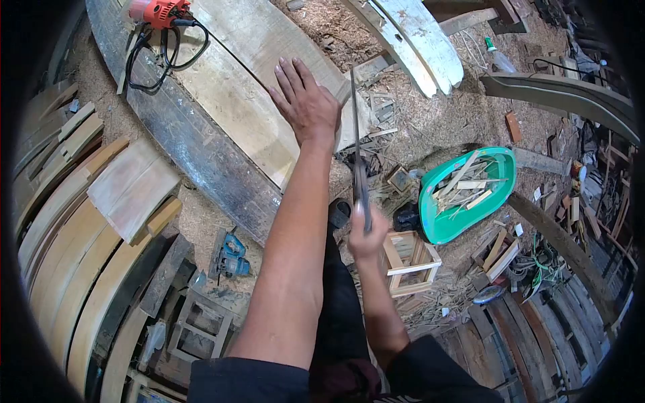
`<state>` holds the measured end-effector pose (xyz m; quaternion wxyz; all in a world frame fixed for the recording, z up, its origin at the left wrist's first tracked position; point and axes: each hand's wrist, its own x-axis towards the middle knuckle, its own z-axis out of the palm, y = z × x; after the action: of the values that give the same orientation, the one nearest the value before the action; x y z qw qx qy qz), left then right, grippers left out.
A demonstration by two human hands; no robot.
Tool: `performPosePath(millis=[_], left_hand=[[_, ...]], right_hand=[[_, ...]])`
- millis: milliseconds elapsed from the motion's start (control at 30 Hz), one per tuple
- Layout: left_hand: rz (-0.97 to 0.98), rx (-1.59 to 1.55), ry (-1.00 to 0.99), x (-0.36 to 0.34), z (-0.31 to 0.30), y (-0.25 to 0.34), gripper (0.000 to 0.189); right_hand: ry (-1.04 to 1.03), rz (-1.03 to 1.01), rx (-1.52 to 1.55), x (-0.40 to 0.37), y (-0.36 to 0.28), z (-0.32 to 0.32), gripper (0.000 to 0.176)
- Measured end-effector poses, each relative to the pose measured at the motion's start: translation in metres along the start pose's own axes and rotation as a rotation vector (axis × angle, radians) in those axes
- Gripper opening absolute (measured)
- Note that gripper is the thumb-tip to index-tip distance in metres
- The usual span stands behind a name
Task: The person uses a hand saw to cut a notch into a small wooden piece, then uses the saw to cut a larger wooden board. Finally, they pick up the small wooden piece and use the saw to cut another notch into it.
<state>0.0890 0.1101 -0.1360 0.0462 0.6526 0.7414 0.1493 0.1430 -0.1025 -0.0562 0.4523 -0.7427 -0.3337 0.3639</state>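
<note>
My left hand (308, 109) lies flat on a pale wooden board (269, 50), its fingers spread and pointing toward the far side. To its right, my right hand (367, 232) is wrapped round the handle of a handsaw (357, 127). The saw is seen almost edge-on, its narrow blade pointing away from me and passing beside the board's right end. Whether the teeth touch the wood cannot be made out. The board rests on a larger worn plank surface (201, 144).
A red power tool (159, 12) with a black cord sits at the upper left. A green tub (505, 195) of wood scraps and a small wooden frame (428, 267) stand at right. A blue power tool (234, 256) lies lower left. Curved planks (87, 269) fill the left side.
</note>
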Motion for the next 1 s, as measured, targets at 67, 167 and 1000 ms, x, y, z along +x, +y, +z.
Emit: performPosePath(millis=[67,167,1000], left_hand=[[-0.006,-0.004,0.008,0.007,0.001,-0.001,0.063],[0.0,0.003,-0.02,0.006,0.001,0.0,0.065],[-0.018,-0.015,-0.031,-0.001,0.001,-0.005,0.064]], right_hand=[[-0.003,0.011,0.011,-0.026,0.006,-0.008,0.028],[-0.013,0.024,0.008,0.029,-0.009,0.011,0.029],[-0.04,0.074,-0.016,-0.009,-0.027,-0.012,0.029]])
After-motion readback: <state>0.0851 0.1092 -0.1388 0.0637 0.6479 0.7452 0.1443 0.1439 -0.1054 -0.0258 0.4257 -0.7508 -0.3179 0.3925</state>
